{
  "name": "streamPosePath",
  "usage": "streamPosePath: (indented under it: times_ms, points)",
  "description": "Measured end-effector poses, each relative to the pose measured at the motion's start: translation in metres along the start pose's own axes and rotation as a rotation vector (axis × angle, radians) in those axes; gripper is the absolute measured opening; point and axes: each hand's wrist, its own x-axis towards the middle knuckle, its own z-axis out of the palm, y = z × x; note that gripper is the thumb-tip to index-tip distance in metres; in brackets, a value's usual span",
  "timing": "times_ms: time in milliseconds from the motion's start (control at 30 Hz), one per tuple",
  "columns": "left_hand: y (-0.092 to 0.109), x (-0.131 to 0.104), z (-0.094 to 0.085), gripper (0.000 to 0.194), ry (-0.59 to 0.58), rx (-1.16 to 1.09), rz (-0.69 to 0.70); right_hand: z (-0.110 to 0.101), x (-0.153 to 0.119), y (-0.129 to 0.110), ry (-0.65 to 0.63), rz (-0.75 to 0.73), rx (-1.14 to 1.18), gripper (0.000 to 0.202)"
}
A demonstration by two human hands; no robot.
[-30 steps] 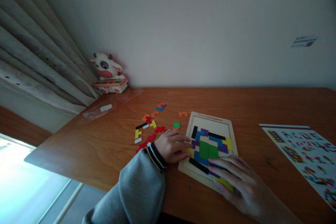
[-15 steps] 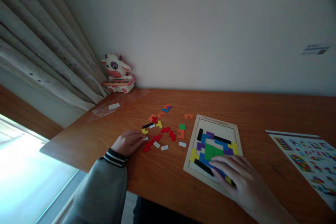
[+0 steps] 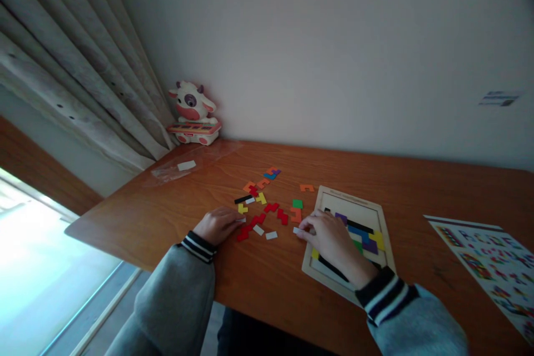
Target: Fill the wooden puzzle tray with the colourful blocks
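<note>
On the brown table, my left hand [image 3: 217, 225] rests at the left of the loose pieces, its fingertips closed at a small white piece [image 3: 241, 220]. Over the left part of the wooden puzzle board [image 3: 347, 196], my right hand [image 3: 327, 233] reaches left and pinches another white piece [image 3: 296, 230] by its edge. Purple, blue, yellow, black and green pieces lie in the board, partly hidden under that hand. Between the hands are several red pieces [image 3: 282, 217], white pieces [image 3: 271, 235], an orange piece [image 3: 296, 215] and a green square [image 3: 297, 203].
A cow toy with a keyboard [image 3: 194, 122] stands at the back left, near the curtain. Clear plastic wrap [image 3: 167, 173] with a white label lies in front of it. To the right is a printed pattern sheet [image 3: 484, 256]. A wall runs behind the table.
My right hand has moved left from the middle of the board to the white piece beside it and pinches it. My left hand stays by the pieces. The view has shifted slightly.
</note>
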Motion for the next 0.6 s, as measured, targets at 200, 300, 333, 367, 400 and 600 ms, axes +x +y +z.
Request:
streamPosePath:
  times_ms: [200, 300, 333, 367, 400, 600]
  points:
    - [0.001, 0.000, 0.001, 0.024, -0.009, -0.046, 0.038, 0.003, 0.003, -0.003, -0.085, -0.029, 0.138, 0.011]
    - [0.001, 0.001, 0.002, 0.023, -0.010, -0.094, 0.010, 0.004, 0.002, -0.004, -0.112, -0.025, 0.196, 0.005]
    - [0.001, 0.001, 0.003, 0.022, -0.007, -0.113, -0.012, 0.004, 0.002, -0.005, -0.120, -0.014, 0.227, 0.004]
    - [0.001, 0.001, 0.003, 0.022, 0.000, -0.134, -0.038, 0.005, 0.001, -0.006, -0.128, -0.008, 0.263, 0.007]
    - [0.001, 0.001, 0.003, 0.021, 0.010, -0.155, -0.068, 0.006, 0.001, -0.007, -0.139, -0.012, 0.304, 0.012]
    - [0.000, 0.001, 0.003, 0.021, -0.010, -0.267, -0.215, 0.016, 0.008, -0.029, -0.173, -0.172, 0.324, 0.022]
